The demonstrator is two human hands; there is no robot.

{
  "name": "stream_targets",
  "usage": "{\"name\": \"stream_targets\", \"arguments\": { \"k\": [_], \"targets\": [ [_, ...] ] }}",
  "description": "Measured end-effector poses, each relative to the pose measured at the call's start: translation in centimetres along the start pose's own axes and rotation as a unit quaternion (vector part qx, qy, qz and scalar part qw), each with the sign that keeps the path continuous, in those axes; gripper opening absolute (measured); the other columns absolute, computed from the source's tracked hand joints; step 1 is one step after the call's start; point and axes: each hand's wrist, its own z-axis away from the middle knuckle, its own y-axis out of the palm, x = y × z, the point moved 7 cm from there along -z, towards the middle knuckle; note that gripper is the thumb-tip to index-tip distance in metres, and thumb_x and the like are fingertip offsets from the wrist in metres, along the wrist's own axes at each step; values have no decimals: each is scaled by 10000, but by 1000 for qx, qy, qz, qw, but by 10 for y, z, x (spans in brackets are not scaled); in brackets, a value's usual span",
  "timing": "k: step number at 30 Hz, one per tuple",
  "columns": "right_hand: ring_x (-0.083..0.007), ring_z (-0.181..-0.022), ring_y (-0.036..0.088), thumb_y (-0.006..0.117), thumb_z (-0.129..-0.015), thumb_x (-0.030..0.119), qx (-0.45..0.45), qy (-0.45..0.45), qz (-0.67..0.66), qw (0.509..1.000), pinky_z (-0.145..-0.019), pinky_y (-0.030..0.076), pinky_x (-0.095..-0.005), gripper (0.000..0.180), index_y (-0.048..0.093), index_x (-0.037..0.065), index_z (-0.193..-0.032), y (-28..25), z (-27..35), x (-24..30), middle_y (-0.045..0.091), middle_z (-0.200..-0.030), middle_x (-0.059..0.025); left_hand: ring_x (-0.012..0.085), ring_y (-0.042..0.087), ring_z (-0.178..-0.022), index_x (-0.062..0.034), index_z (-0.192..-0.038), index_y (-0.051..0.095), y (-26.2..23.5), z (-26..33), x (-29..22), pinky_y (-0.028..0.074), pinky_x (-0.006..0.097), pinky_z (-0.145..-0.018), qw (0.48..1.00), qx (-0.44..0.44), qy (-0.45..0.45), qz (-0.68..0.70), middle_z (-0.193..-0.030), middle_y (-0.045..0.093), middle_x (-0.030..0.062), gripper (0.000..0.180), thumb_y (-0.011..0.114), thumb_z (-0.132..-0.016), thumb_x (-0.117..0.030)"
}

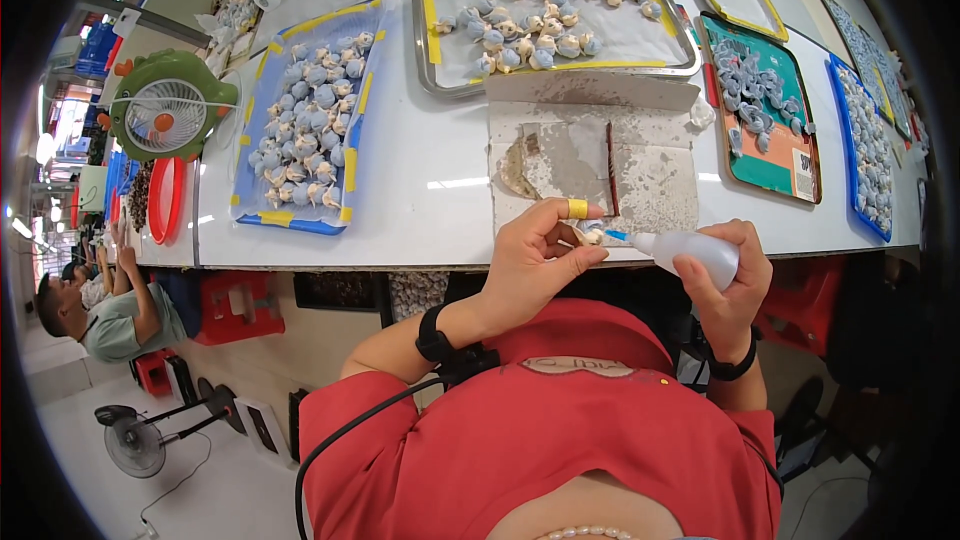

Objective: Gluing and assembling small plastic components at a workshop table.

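Observation:
My left hand pinches a small cream-coloured figurine piece between thumb and fingers, just above the table's front edge. Yellow tape is wrapped round one of its fingers. In my right hand is a translucent white squeeze bottle, tilted on its side. Its thin blue nozzle points left and reaches the piece; whether it touches cannot be made out. Beneath and beyond both hands lies a stained cardboard sheet, with a thin dark red stick on it.
Blue-and-cream figurines fill a blue tray at left; more lie on a paper-lined metal tray behind. At right are a green tray of grey-blue parts and a blue-rimmed tray. A green fan stands far left; a co-worker sits beyond.

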Motion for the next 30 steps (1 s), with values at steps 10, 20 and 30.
{"name": "stream_targets", "arguments": {
  "k": [10,20,30],
  "targets": [
    [-84,-563,534,716,-684,72,-7,10,-10,1000,-510,416,-205,235,530,3,-810,-1,0,-1,563,-676,-50,102,572,-834,15,-1101,467,-1,0,5,487,216,-761,999,-10,-25,41,-971,569,92,332,597,-795,16],
    [-79,-553,533,708,-687,59,-7,19,-15,1000,-502,410,-197,229,523,5,-810,-4,-1,-6,561,-667,-47,191,596,-912,20,-1071,433,1,-3,6,497,272,-819,995,-10,-31,99,-1083,536,157,295,564,-807,39],
    [-63,-584,510,687,-726,102,-32,6,-29,999,-513,399,-199,219,523,5,-834,-4,-4,-14,554,-681,-27,180,608,-875,4,-1086,441,-3,-4,5,502,227,-718,994,-13,-36,99,-1075,552,157,285,559,-827,-10]
  ]
}}
